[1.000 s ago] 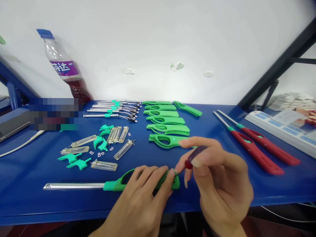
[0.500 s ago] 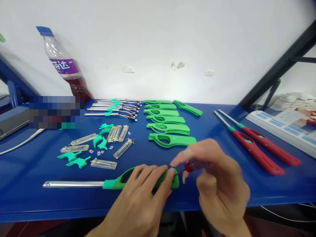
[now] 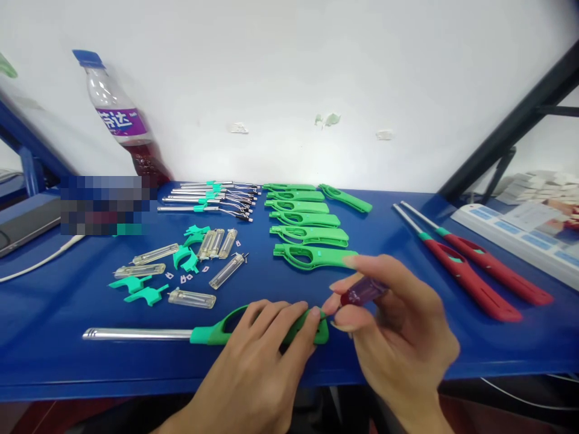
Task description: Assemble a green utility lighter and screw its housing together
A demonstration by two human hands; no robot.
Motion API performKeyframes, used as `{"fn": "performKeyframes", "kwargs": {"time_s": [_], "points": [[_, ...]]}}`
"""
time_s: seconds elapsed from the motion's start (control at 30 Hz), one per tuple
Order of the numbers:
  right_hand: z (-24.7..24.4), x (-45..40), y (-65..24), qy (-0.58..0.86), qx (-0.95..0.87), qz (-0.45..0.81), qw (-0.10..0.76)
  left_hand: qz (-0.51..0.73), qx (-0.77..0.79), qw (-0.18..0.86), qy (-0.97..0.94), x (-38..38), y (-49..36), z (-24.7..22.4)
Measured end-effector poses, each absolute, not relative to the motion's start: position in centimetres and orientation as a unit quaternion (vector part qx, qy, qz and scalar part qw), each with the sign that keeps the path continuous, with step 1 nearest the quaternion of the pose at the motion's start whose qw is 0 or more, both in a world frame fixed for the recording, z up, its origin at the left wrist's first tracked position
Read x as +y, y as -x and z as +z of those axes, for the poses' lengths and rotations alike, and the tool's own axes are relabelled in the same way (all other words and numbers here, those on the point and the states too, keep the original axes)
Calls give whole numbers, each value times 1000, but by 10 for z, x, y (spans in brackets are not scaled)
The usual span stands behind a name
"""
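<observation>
A green long-nosed lighter [image 3: 205, 335] lies flat near the table's front edge, its silver barrel pointing left. My left hand [image 3: 266, 355] presses over its handle with closed fingers and hides much of it. In my right hand [image 3: 398, 337] is a screwdriver [image 3: 364, 292] with a clear purple-red handle, gripped between thumb and fingers. Its shaft slants down left to the handle's right end; the tip is hidden by my left fingertips. Behind my hands, several green handle shells [image 3: 335, 258] lie in a column.
Left of centre lie several clear fuel tanks [image 3: 192, 299], teal triggers [image 3: 147, 295] and tiny pale pieces. Silver barrels with wires [image 3: 187, 209] lie at the back. Two red lighters [image 3: 474, 277] and a power strip [image 3: 520, 241] are at right. A bottle [image 3: 120, 120] leans on the wall.
My right thumb and fingers have shifted their hold on the screwdriver, with the thumb now farther forward near its shaft. My left hand and the lighter stay nearly still.
</observation>
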State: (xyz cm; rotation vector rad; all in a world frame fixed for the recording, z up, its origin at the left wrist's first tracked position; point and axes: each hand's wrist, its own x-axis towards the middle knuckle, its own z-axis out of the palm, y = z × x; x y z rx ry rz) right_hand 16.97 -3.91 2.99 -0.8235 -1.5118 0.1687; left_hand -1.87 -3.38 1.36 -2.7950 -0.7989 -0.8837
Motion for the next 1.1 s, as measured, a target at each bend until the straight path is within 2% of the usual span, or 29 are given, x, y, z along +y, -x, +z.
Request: {"fn": "performKeyframes", "kwargs": {"time_s": [0.17, 0.4, 0.7, 0.93, 1.1], "points": [[30, -41, -168, 397, -700, 68, 590, -313, -263, 50, 911, -33, 18, 12], [29, -37, -160, 388, -635, 35, 667, -305, -269, 62, 912, -32, 16, 14], [28, -44, -168, 384, -664, 95, 635, -302, -269, 58, 913, -34, 17, 16], [31, -39, -169, 348, -624, 33, 699, -292, -271, 58, 915, -33, 15, 15], [32, -41, -172, 335, -671, 54, 659, -294, -270, 53, 915, -34, 15, 16]]}}
